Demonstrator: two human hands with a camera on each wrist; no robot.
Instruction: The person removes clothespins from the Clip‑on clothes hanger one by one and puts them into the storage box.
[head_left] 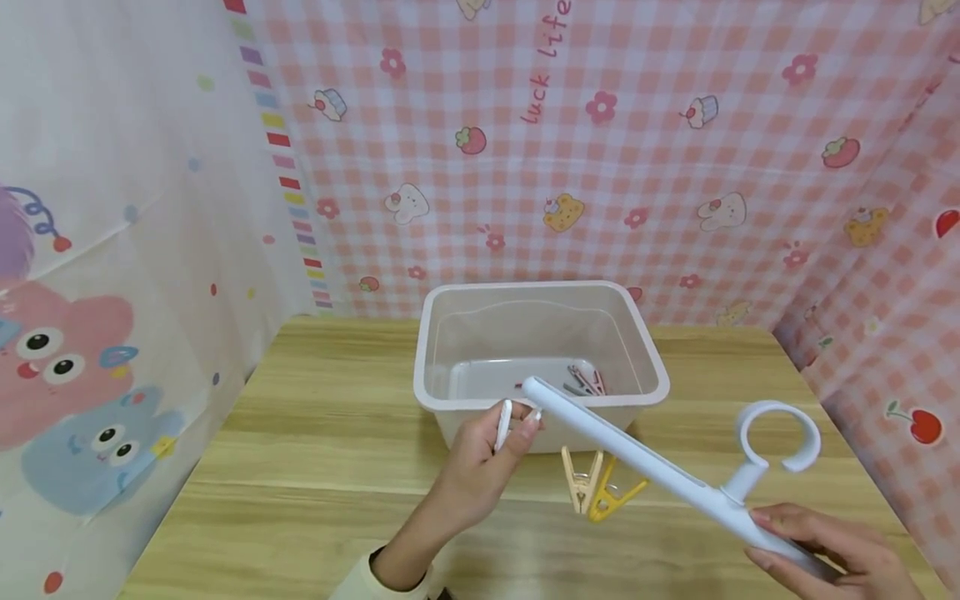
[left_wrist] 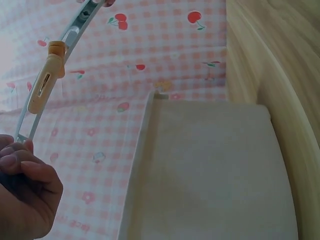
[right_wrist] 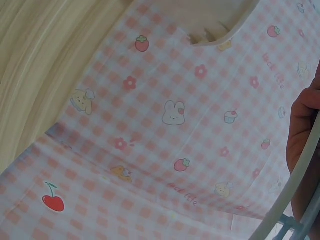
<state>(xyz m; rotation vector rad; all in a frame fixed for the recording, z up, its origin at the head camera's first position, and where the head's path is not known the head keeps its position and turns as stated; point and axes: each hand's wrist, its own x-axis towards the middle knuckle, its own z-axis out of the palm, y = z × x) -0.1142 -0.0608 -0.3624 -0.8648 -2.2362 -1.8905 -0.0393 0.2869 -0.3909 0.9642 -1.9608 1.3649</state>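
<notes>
My right hand (head_left: 840, 546) grips one end of a white hanger bar (head_left: 622, 437), which has a long slot and an open ring hook (head_left: 780, 433). Near the bar's far end, my left hand (head_left: 472, 471) pinches a white clothespin (head_left: 504, 425), whose two legs show on either side of the fingers. A beige clothespin (head_left: 580, 483) and a yellow clothespin (head_left: 609, 500) hang under the bar's middle. In the left wrist view, the beige clothespin (left_wrist: 45, 85) sits on the bar above curled fingers. The right wrist view catches only part of a hand (right_wrist: 304, 120) beside the bar.
A cream plastic bin (head_left: 540, 286) stands on the wooden table (head_left: 300, 467) just behind the hands. Several clothespins (head_left: 588, 381) lie at its bottom. A pink checked cloth (head_left: 510, 183) covers the back and right sides, and a cartoon-printed white cloth (head_left: 172, 250) the left.
</notes>
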